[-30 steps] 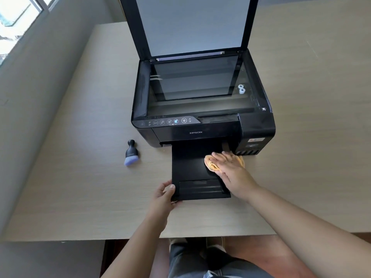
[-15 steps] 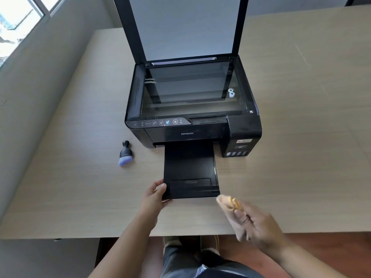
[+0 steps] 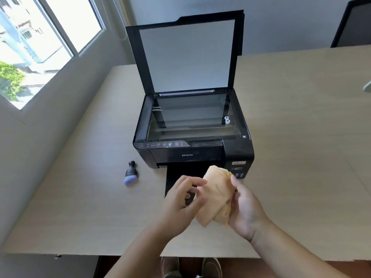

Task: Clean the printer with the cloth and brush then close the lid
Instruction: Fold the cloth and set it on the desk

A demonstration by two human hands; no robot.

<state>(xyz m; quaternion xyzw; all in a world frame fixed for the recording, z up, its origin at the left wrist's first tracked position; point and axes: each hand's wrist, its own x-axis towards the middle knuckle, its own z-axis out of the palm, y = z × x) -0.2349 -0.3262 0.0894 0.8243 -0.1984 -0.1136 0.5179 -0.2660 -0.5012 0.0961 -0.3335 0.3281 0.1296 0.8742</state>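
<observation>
A black printer stands on the pale wooden table, its scanner lid raised upright and the glass bed exposed. The black output tray sticks out towards me. My right hand holds a crumpled orange cloth in the air above the tray. My left hand hovers just left of the cloth, fingers curled and apart, its fingertips close to the fabric. A small black brush with purple bristles lies on the table left of the printer.
A grey wall with a window runs along the table's left side. A dark chair back shows at the far right corner. My shoes are below the table's front edge.
My right hand lifted the cloth off the tray and now holds it up unfolded. My left hand let go of the tray's corner and rose beside the cloth. The camera tilted upward.
</observation>
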